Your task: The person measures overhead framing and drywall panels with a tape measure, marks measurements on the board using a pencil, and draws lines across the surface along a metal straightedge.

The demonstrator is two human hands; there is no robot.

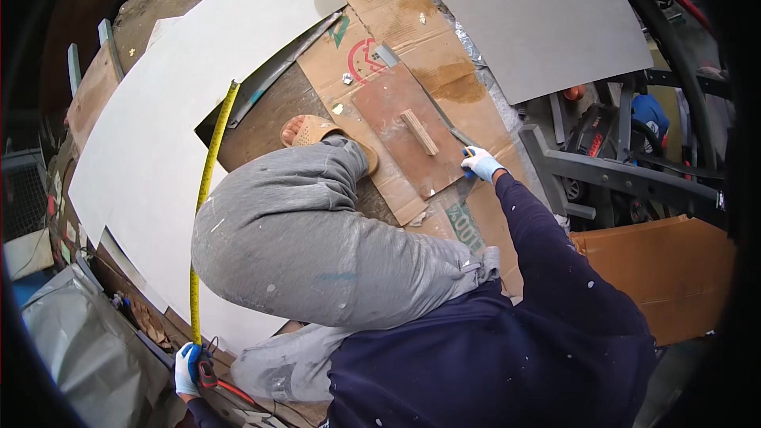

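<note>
At the lower left, my left hand point(187, 368), in a white and blue glove, is closed round a red and black tape measure point(207, 373). Its yellow blade point(211, 160) runs out across a large pale grey sheet point(151, 158), passing behind my bent knee and ending at a cut-out in the sheet. My right hand point(482, 163), gloved alike, pinches a short yellow-orange stick that looks like a pencil point(467, 152). It is beside the right edge of a reddish-brown board point(388, 115), which bears a wooden block point(418, 132). A dark strip point(444, 117) runs along that edge.
Flattened cardboard point(380, 0) lies under the board. Another grey sheet point(539, 16) is at the upper right. Steel framing point(634, 178) stands to the right, above a cardboard box point(658, 269). My sandalled foot point(305, 131) is left of the board. Grey plastic sheeting point(87, 349) is at the lower left.
</note>
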